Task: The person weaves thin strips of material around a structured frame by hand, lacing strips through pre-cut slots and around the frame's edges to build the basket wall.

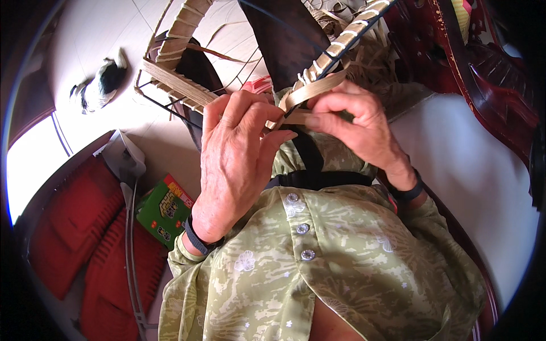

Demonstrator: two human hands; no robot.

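A dark metal frame (165, 101) stands in front of my lap, its bars partly wrapped with flat tan fibre strips and pale lashing. At its near corner my left hand (233, 148) is closed, fingers bent over the wrapped bar (185, 85) and thumb by the joint. My right hand (358, 122) pinches a flat tan strip (318, 88) that loops up and around the corner from the right. A second stretch of strip runs between the two hands. Left fingertips partly hide the corner itself.
Loose tan strips (369, 65) lie heaped beyond my right hand. Carved dark-red wooden furniture (472, 74) stands at the right. On the left are a black-and-white animal (101, 85) on the tiled floor, a green box (165, 210) and red slotted pieces (74, 227).
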